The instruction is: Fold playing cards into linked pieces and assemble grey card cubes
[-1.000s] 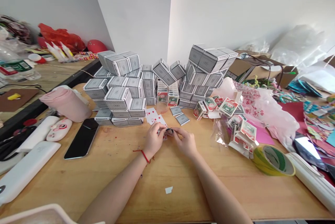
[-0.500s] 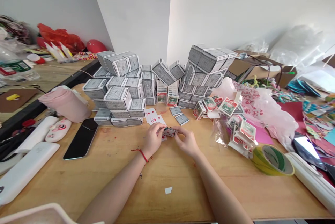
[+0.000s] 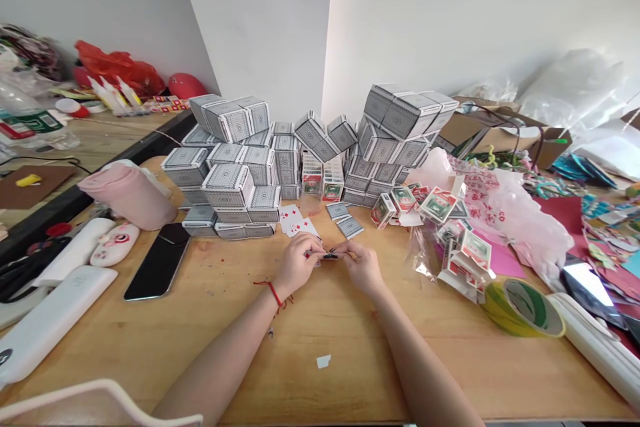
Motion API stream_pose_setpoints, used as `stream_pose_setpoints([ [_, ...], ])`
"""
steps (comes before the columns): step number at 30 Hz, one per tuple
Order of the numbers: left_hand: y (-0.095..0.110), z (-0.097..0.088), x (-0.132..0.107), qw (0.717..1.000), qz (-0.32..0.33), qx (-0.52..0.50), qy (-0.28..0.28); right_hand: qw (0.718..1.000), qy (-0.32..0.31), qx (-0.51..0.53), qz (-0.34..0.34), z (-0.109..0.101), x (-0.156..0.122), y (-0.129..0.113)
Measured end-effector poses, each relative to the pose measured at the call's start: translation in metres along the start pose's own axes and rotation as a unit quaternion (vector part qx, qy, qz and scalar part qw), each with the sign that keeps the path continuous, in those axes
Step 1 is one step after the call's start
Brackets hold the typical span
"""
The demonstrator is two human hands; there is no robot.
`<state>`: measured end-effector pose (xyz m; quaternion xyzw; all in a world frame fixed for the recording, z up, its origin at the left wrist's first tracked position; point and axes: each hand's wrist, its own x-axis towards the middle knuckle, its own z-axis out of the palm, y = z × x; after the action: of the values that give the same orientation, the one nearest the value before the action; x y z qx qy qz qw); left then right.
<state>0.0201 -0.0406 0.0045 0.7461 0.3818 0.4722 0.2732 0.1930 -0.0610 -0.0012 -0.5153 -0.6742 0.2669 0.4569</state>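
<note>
Low over the table, my left hand (image 3: pixel 297 263) and my right hand (image 3: pixel 361 266) pinch a playing card (image 3: pixel 330 255) between them from its two ends. The card is seen nearly edge-on, so its face barely shows. A red cord circles my left wrist. Just beyond my left hand lie loose red-suited cards (image 3: pixel 296 220), face up and partly covered by the hand. Past my right hand, patterned grey-backed cards (image 3: pixel 350 227) rest face down. Behind them rises a structure of boxes folded from cards (image 3: pixel 227 187), stacked on both sides with tilted boxes (image 3: pixel 320 137) in the middle.
Opened card packs (image 3: pixel 473 250), a yellow tape roll (image 3: pixel 524 307) and a white plastic bag (image 3: pixel 515 207) lie on the right. To the left are a black phone (image 3: pixel 159 260), a white power bank (image 3: pixel 60 320) and a pink roll (image 3: pixel 127 194). A paper scrap (image 3: pixel 323 362) lies in front.
The card between my hands has tipped from showing its face to nearly edge-on. Both hands remain in about the same place, and the view has shifted slightly.
</note>
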Motion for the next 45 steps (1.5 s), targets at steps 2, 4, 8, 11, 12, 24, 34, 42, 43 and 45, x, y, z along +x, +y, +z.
stream_pose_setpoints([
  [2,-0.0014,-0.0007,0.0003,1.000,0.005,-0.008,-0.014,1.000,-0.008,-0.004,-0.006,-0.0016,0.0003,0.0010],
  [4,-0.0024,-0.0010,0.0004,1.000,0.001,-0.012,-0.019,1.000,-0.003,-0.006,-0.006,-0.0022,0.0004,0.0012],
  [8,-0.0026,-0.0009,0.0001,1.000,-0.013,-0.013,-0.013,1.000,0.001,0.001,-0.026,-0.0011,0.0004,-0.0015],
  [11,-0.0025,-0.0009,-0.0003,1.000,-0.009,-0.005,-0.024,0.998,-0.008,-0.003,-0.060,0.0004,0.0003,-0.0036],
  [12,-0.0026,-0.0009,-0.0004,1.000,-0.007,-0.002,-0.026,0.998,-0.009,-0.007,-0.068,0.0009,0.0002,-0.0038],
  [24,-0.0049,0.0007,-0.0002,1.000,0.001,0.013,-0.006,0.996,0.047,-0.056,-0.049,0.0035,0.0003,-0.0017],
  [34,-0.0032,-0.0009,0.0004,0.999,0.004,0.037,-0.002,0.997,0.035,-0.044,-0.055,0.0019,0.0016,-0.0013],
  [42,-0.0061,-0.0004,-0.0023,0.998,0.007,0.052,-0.023,0.997,0.036,-0.027,-0.067,0.0058,-0.0014,0.0009],
  [43,-0.0059,-0.0001,-0.0026,0.998,0.005,0.055,-0.022,0.997,0.038,-0.028,-0.065,0.0059,-0.0016,0.0008],
  [45,-0.0051,0.0009,-0.0028,0.998,0.002,0.059,-0.014,0.997,0.046,-0.031,-0.057,0.0058,-0.0015,-0.0002],
])
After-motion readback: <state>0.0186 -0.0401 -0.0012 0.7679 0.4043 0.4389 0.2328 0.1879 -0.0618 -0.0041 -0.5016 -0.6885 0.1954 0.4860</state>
